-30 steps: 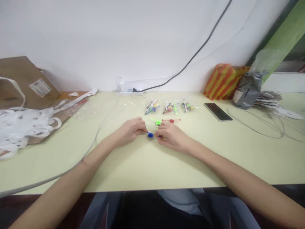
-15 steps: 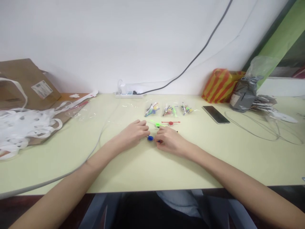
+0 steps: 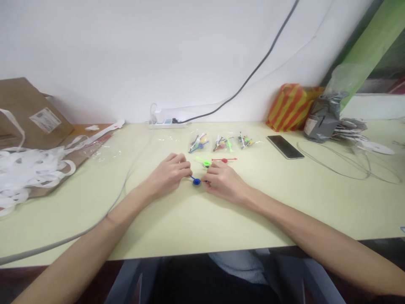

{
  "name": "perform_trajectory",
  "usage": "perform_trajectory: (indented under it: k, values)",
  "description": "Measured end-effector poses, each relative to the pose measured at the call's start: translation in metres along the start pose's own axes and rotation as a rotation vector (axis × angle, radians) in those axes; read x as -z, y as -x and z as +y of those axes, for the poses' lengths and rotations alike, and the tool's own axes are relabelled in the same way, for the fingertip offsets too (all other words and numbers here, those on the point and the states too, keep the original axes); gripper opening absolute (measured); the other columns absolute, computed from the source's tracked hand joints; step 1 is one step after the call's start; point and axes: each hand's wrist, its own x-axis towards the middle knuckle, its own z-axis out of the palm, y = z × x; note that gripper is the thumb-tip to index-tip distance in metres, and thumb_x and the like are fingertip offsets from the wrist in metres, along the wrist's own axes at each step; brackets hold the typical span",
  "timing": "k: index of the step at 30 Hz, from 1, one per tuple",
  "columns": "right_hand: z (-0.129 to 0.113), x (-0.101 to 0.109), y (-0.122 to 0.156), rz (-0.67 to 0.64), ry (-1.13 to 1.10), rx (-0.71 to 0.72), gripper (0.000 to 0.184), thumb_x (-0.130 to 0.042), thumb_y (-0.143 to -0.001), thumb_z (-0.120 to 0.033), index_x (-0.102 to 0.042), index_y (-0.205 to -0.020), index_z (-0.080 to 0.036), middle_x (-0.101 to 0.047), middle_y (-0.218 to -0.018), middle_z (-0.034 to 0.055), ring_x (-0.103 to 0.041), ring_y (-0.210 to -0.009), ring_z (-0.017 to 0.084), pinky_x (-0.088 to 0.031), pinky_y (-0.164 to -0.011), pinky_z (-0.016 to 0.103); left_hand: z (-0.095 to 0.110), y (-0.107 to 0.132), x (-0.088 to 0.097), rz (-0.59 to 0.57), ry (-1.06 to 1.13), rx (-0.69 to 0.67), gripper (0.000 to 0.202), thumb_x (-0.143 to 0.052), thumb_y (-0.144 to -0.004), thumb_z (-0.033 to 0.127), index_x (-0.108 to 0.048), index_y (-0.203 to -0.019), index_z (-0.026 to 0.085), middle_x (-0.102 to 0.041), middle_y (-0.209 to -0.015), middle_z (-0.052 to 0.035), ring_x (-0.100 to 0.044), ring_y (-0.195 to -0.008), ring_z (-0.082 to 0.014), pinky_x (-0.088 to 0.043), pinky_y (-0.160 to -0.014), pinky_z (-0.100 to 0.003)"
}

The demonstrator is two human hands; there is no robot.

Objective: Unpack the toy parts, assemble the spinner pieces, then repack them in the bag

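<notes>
A blue plastic arrow spinner (image 3: 196,182) with a round hub lies low over the table between my hands. My left hand (image 3: 171,172) is closed, its thumb and fingertips pinching the left end of the blue shaft. On the other side my right hand (image 3: 225,180) is closed too, its fingertips at the spinner's right end, which they partly hide. Just beyond the right fingers sits a bright green arrow spinner (image 3: 206,163), partly covered by them. Behind that hand a red arrow spinner (image 3: 224,160) lies flat.
Three clear bags of coloured parts (image 3: 223,144) lie in a row farther back. A phone (image 3: 285,147) is to the right, near a striped bag (image 3: 286,107) and a grey package (image 3: 324,118). A power strip (image 3: 167,123) stands by the wall; white strips (image 3: 28,169) heap at left.
My right fingers have closed in on the blue spinner's right end. The blue hub now shows between both hands, with its shaft reaching the left fingertips. The view has shifted slightly.
</notes>
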Motion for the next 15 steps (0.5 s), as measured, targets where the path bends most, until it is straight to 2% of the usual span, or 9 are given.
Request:
perform_trajectory:
  k: [10, 15]
  values:
    - [0.000, 0.003, -0.002, 0.036, -0.013, -0.017, 0.016, -0.057, -0.087, -0.008, -0.067, -0.080, -0.018, -0.063, -0.074, 0.0057, -0.047, -0.078, 0.020, -0.041, -0.074, 0.032, -0.007, 0.003, -0.005, 0.074, 0.024, -0.002, 0.031, -0.043, -0.092, 0.002, -0.067, -0.090, 0.022, -0.070, -0.088, -0.0046, -0.055, -0.092, -0.0234, -0.038, -0.081, -0.040]
    - [-0.004, 0.023, -0.009, 0.195, -0.060, -0.086, 0.019, -0.050, -0.092, -0.009, -0.067, -0.094, -0.018, -0.065, -0.082, 0.0073, -0.051, -0.083, 0.021, -0.045, -0.082, 0.036, -0.006, -0.002, 0.010, 0.272, 0.062, 0.125, 0.021, -0.049, -0.098, 0.013, -0.066, -0.091, 0.022, -0.070, -0.085, -0.0045, -0.054, -0.086, -0.0226, -0.039, -0.080, -0.040]
